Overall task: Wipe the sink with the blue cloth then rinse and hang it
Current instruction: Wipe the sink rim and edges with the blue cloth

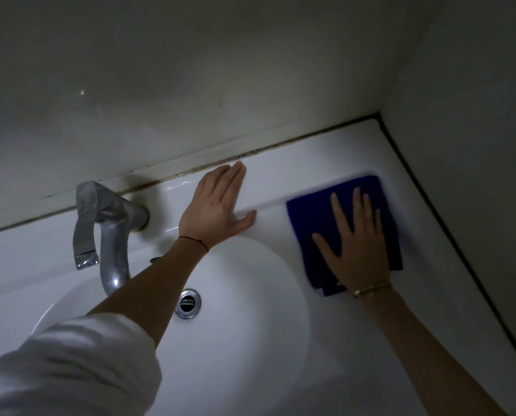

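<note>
A folded blue cloth lies flat on the white ledge to the right of the sink bowl. My right hand is pressed palm-down on the cloth with the fingers spread. The cloth's edges look blurred from motion. My left hand rests flat and empty on the back ledge of the sink, between the tap and the cloth, fingers pointing toward the wall.
A worn metal tap with a lever handle stands at the back left and curves over the bowl. The round metal drain sits in the bowl's middle. Walls close in behind and to the right, with a dark seam along the sink's edges.
</note>
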The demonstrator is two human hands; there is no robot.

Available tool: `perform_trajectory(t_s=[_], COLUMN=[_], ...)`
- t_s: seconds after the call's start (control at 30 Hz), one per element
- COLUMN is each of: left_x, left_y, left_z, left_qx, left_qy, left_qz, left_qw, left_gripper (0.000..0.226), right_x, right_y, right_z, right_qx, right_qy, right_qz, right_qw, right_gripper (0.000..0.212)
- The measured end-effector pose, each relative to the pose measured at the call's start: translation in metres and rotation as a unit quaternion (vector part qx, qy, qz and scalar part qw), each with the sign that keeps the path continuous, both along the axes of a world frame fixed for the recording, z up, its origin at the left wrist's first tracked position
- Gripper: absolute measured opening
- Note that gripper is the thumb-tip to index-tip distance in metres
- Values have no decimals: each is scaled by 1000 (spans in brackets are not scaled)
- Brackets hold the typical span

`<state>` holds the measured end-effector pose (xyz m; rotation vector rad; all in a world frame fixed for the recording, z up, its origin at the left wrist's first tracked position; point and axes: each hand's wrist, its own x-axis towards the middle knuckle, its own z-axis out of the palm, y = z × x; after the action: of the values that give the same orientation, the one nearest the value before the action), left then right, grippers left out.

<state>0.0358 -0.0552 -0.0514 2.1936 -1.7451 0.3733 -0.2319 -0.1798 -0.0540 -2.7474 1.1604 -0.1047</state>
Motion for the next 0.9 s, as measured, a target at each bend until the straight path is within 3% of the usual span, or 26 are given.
perform_trajectory(t_s=[0.13,0.33,0.53,0.77,0.83,0.9], left_x=[0,0,0,-1,0,0], left_y=[0,0,-1,0,0,0], left_z=[1,1,1,2,1,0], left_qx=[4,1,5,34,21,13], left_qy=[0,-2,-5,7,4,3], left_qz=[1,2,4,8,6,4], left_qw=[1000,1000,1000,999,1000,1000], left_gripper=[79,78,79,83,81,80], right_x=[15,-21,11,11,-7,-19], right_y=[5,21,2,36,21,2], right_z=[0,2,1,-3,-2,-1], right_qx=[3,-9,6,9,7,10], right_qy=[2,37,-3,10,16,12], right_qz=[-37,101,-67,110,105,37], right_qw=[999,994,998,994,994,999], right_gripper=[77,62,58,55,55,55])
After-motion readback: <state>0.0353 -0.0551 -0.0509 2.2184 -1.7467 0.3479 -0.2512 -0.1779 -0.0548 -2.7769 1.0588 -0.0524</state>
